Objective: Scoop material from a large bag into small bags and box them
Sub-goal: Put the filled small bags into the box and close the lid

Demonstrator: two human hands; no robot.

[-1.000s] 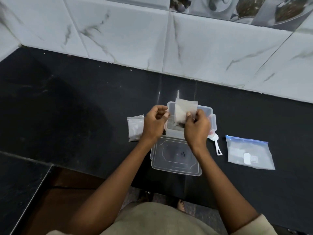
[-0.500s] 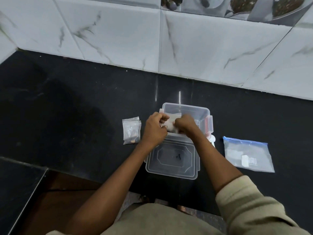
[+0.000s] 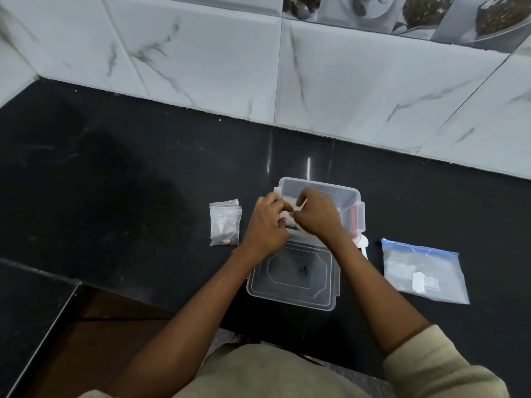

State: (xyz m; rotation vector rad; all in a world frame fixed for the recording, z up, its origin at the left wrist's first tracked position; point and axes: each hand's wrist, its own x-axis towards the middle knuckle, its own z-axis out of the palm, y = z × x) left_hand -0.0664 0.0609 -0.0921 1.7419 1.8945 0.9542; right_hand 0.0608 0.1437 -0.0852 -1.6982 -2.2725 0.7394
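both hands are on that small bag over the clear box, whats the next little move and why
Probably let the small bag go into the clear box. The left hand and right hand both pinch it low at the box's near rim, the lid lies off in front, and two more small bags wait to the left.

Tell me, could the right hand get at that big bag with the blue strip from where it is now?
Probably yes. The big bag lies flat on the counter to the right hand's own side, with nothing on it. But that hand now pinches a small bag at the box.
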